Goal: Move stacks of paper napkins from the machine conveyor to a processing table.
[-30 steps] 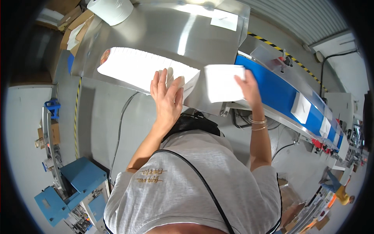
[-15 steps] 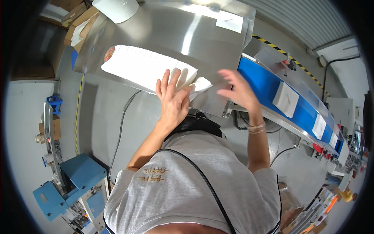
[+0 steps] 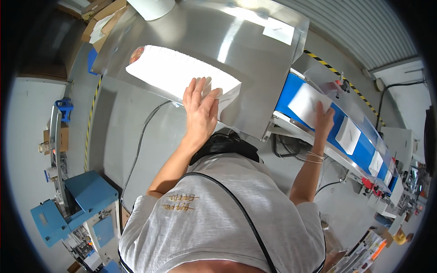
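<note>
A long row of white flat packets point(image 3: 177, 68), pressed face to face, lies slantwise on the shiny metal table point(image 3: 195, 27). My left hand point(image 3: 200, 104) rests on the row's near right end, its fingers stretched over the top. To the right, my right hand point(image 3: 323, 120) pinches one white flat packet point(image 3: 306, 101) by its near right edge, above or on the blue conveyor belt point(image 3: 286, 93); whether it touches the belt I cannot tell. Further along the belt lies another white packet point(image 3: 348, 135), with more beyond it.
A white sheet point(image 3: 278, 30) lies at the table's far right corner. At the far left stand a white round container point(image 3: 152, 7) and an open cardboard box point(image 3: 102, 27). A clear guard point(image 3: 339, 102) runs along the belt's far side. A black cable point(image 3: 143, 132) trails over the floor.
My right hand has moved right from the row's end to the belt and now holds a packet. Belt packets have shifted further along. My left hand stays at the row.
</note>
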The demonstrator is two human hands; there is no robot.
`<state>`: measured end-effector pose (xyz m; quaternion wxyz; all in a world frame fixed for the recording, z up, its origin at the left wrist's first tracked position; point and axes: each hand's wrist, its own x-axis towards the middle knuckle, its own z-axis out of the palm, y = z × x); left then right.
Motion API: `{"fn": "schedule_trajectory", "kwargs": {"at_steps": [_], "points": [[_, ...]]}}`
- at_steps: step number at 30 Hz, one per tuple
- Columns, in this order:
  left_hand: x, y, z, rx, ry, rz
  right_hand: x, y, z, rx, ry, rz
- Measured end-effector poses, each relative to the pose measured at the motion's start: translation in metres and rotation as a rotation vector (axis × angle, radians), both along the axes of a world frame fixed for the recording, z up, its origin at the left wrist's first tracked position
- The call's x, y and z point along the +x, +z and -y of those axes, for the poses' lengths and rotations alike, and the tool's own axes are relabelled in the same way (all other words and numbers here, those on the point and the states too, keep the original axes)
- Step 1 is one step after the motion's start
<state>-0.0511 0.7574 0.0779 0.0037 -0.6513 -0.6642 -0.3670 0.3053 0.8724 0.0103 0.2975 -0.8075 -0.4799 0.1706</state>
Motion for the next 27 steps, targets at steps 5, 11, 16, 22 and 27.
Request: {"fn": "schedule_trajectory", "kwargs": {"at_steps": [5,11,16,22,27], "points": [[0.004,0.002,-0.004,-0.004,-0.009,-0.016,-0.022,0.01,0.006,0.469,0.414,0.351],[0.001,0.005,-0.004,-0.033,-0.094,-0.067,-0.158,0.054,0.01,0.104,1.259,-0.286],[-0.009,0.01,-0.007,-0.078,-0.023,-0.018,-0.155,0.033,0.004,-0.133,1.177,-0.569],[-0.022,0.003,-0.009,0.008,0.002,-0.02,-0.054,0.003,0.0,0.057,0.282,-0.203],[-0.023,0.0,-0.009,0.047,0.004,-0.059,-0.003,-0.01,0.003,0.165,-0.039,0.35]]}}
